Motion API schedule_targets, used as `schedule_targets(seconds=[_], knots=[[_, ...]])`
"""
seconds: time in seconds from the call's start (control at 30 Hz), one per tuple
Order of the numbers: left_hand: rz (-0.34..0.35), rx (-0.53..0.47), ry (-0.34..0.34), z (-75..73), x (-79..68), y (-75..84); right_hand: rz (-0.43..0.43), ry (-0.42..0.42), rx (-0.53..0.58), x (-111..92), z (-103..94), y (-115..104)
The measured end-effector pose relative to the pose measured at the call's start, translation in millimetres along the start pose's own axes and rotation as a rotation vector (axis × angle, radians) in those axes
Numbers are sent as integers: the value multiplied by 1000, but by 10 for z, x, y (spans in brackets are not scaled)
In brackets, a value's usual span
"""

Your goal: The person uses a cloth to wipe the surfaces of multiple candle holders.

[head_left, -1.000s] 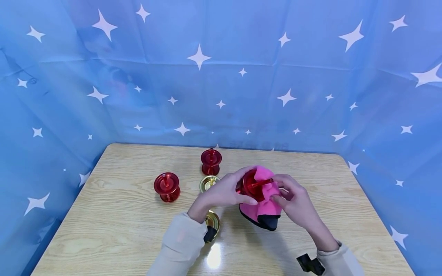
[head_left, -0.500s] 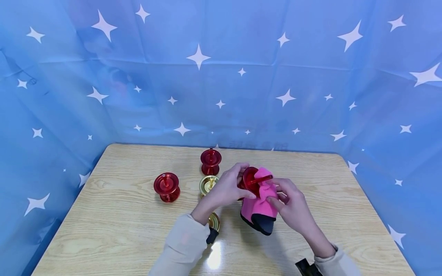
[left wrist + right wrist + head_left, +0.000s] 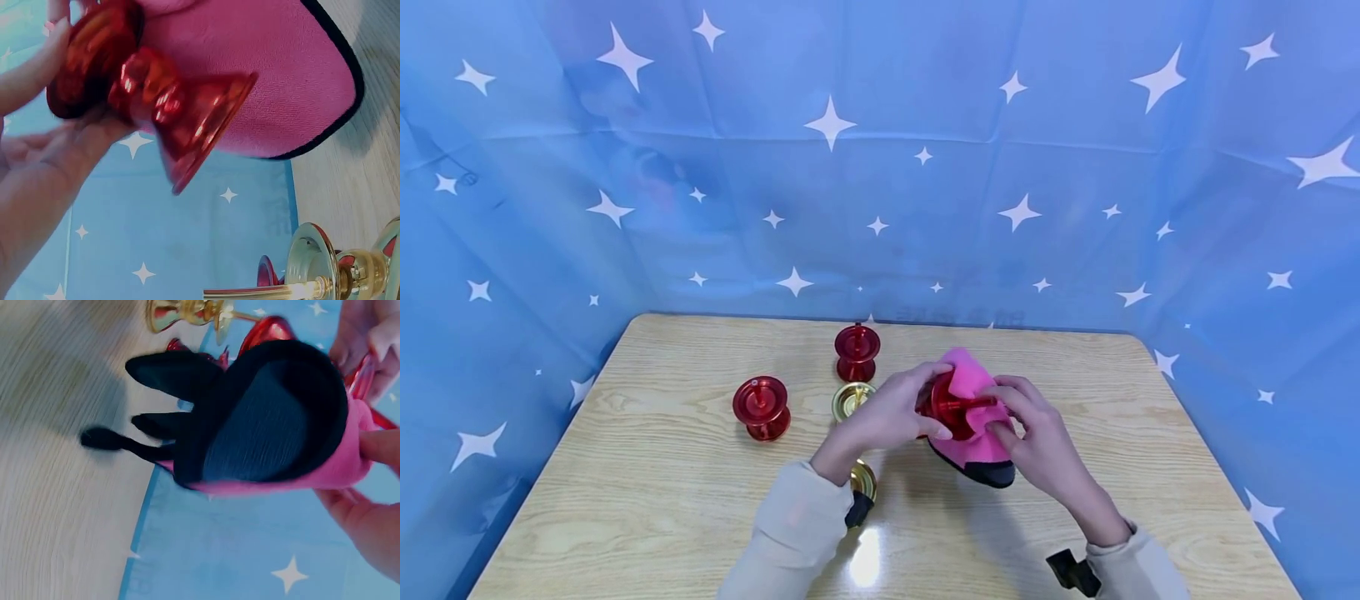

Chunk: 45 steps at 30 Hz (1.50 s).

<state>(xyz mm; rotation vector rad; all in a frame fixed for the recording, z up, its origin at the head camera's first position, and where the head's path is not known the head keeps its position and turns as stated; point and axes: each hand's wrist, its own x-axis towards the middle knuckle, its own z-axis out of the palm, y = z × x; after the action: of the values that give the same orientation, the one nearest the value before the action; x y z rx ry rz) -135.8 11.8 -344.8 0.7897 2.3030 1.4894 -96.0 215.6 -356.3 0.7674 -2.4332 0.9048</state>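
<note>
My left hand grips a red metal candle holder by its dish, tilted over the table. In the left wrist view the flared foot of the candle holder points away from the fingers. A pink cloth with black edging lies against the dish and hangs below it. My right hand pinches the cloth between thumb and fingers, beside the holder's central spike. Folds of the cloth with a dark underside fill the middle of the right wrist view.
One red candle holder stands at the left of the wooden table, and another red candle holder near the back edge. Two gold holders, one gold holder behind the other gold holder, are partly hidden by my left arm.
The cloth has shifted over the dish, its upper end rising and its dark-edged lower end swinging right. Both hands have moved slightly, keeping hold of the candle holder and cloth.
</note>
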Motion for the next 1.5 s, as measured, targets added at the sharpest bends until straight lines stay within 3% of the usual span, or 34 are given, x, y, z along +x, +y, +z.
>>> schedule_targets(seconds=[0.17,0.27,0.47,0.67,0.83,1.0,1.1,1.2,1.37,1.5], knots=[[-28,-109,165,68,25,-4,114,4,92,-12,37,-66],[-47,-111,191,87,24,-3,160,17,121,-22,53,-102],[-21,-33,145,60,2,-39,197,27,159,-52,81,-103],[-4,-195,57,15,-8,-61,129,14,212,-40,51,-22],[-15,-212,32,-16,-20,-24,114,12,262,-19,21,12],[-46,-256,35,-8,-26,-12,153,12,294,-32,32,-11],[-34,-198,14,4,-32,-11,186,22,307,-48,48,-32],[10,-73,11,27,-27,-11,207,40,316,-65,61,-44],[56,130,96,94,-1,-32,210,61,296,-91,71,-60],[56,165,133,124,7,-46,201,66,268,-99,61,-69]])
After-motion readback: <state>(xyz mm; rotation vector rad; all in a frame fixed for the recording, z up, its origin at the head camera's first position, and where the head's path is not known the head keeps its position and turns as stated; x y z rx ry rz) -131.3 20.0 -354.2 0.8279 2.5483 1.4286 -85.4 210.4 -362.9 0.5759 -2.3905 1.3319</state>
